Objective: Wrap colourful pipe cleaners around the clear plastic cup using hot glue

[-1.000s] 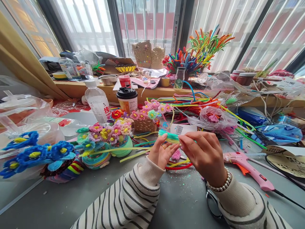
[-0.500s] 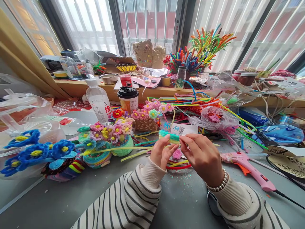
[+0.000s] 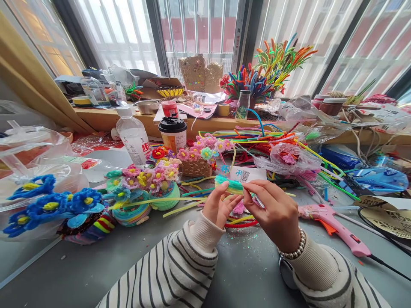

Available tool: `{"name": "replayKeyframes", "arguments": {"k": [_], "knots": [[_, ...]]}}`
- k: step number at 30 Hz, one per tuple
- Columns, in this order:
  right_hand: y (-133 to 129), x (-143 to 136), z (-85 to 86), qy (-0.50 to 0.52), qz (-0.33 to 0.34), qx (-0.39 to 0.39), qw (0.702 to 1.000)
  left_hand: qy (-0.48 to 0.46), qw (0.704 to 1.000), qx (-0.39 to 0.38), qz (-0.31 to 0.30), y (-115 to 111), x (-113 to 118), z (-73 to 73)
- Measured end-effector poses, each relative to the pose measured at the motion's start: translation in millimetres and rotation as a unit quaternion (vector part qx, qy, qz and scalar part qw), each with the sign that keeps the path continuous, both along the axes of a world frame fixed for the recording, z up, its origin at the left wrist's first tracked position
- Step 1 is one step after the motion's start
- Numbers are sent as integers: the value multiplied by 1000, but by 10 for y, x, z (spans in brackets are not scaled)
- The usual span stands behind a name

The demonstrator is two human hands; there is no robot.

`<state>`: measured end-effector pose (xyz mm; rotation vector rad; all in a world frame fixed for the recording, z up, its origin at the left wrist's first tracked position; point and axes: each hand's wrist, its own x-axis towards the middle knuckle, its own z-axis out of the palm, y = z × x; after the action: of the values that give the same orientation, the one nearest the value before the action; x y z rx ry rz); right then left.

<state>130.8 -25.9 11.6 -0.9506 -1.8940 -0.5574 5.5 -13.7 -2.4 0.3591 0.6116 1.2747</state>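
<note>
A short teal-and-yellow pipe-cleaner piece (image 3: 233,185), which looks wound in rows, is held up above the middle of the table. My left hand (image 3: 218,207) grips its left part, thumb in front and the lower fingers partly spread beneath. At its right end, the thumb and index finger of my right hand (image 3: 272,211) are pinched together. What exactly lies between those fingertips is hidden. Behind and below the hands are a pink fluffy flower (image 3: 239,208) and loose red and yellow pipe cleaners (image 3: 242,223).
To the right lies a pink glue gun (image 3: 341,226). On the left stand blue pipe-cleaner flowers (image 3: 51,206) and small wound pots (image 3: 131,211). Behind are a water bottle (image 3: 133,139), a lidded cup (image 3: 172,136) and a heap of pipe cleaners (image 3: 257,143).
The pipe-cleaner piece has tilted very slightly in my fingers. Both hands stay in nearly the same place and grip.
</note>
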Motion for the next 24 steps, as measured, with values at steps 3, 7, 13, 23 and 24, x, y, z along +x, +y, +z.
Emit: {"name": "replayKeyframes", "arguments": {"k": [3,7,13,23,24], "knots": [[-3,2,-2,18,12,-17,1000,-10,1000,-4,-4,-2,2,4],[-3,-2,-5,40,27,-43,998,-22,1000,-2,-11,-1,1,8],[-13,-3,7,59,43,-67,995,-33,999,-7,-14,-1,-3,10],[-18,-10,8,93,57,-86,990,-46,999,-16,-19,-3,2,32],[-20,-10,8,92,56,-85,991,-46,999,-17,-19,-5,0,33]]}}
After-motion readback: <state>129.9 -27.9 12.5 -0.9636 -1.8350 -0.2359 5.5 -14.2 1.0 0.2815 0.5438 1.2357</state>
